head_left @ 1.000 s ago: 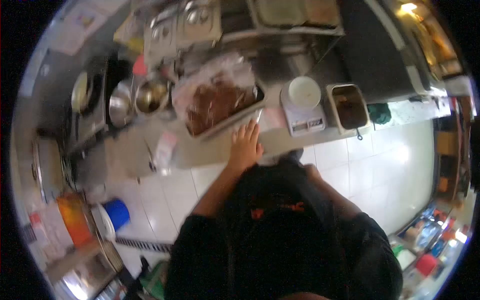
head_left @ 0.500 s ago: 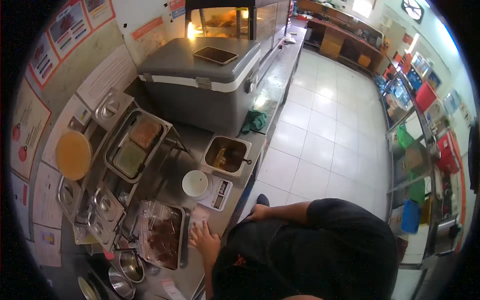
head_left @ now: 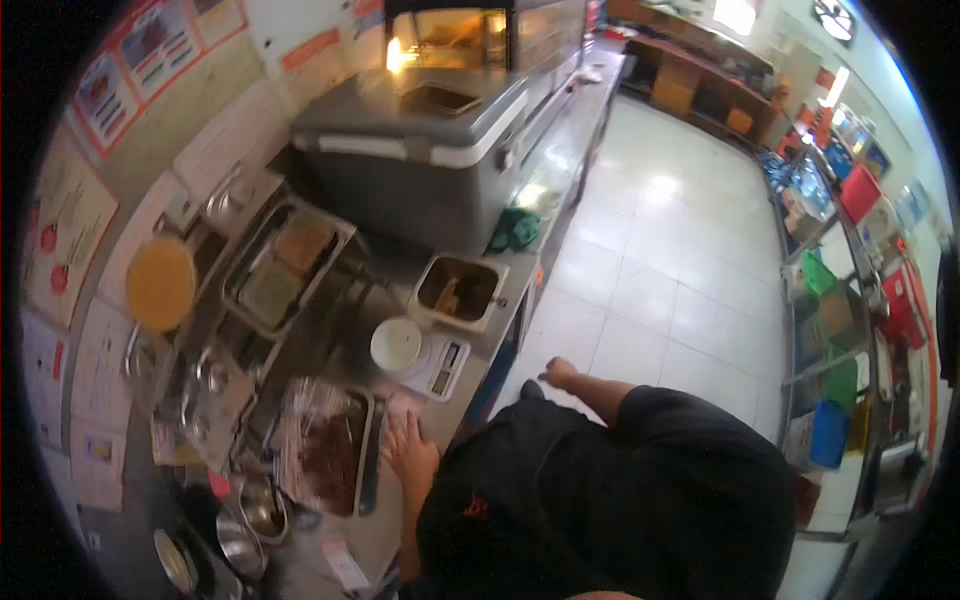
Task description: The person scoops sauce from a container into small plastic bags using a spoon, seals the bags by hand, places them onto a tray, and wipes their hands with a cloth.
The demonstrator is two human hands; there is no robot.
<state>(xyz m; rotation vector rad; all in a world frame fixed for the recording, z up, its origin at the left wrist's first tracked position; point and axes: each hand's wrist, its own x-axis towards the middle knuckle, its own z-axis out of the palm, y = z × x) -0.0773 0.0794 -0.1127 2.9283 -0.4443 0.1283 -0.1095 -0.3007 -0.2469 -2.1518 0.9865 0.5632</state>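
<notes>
Two bare hands of one person are in view, at the front edge of a long metal counter. The left hand lies on this counter with its fingers stretched and a little spread; it is not closed around any object, so its grip is released. Just beside it, on the wall side, stands a metal tray with dark brown food, partly covered by clear plastic. Near the fingertips is a pale pink paper, but I cannot tell if they touch it. The right hand is on the other side of the body, over the white tiled floor, well apart from the counter things. Its fingers seem curled, but it is small and blurred, and I cannot tell if it grasps something. Beyond the tray stands a white scale, with a white bowl upon it, and behind these a metal container with brown contents. Further along are a green cloth and a large grey cooler. Two metal bowls are near the lower end of the tray.
</notes>
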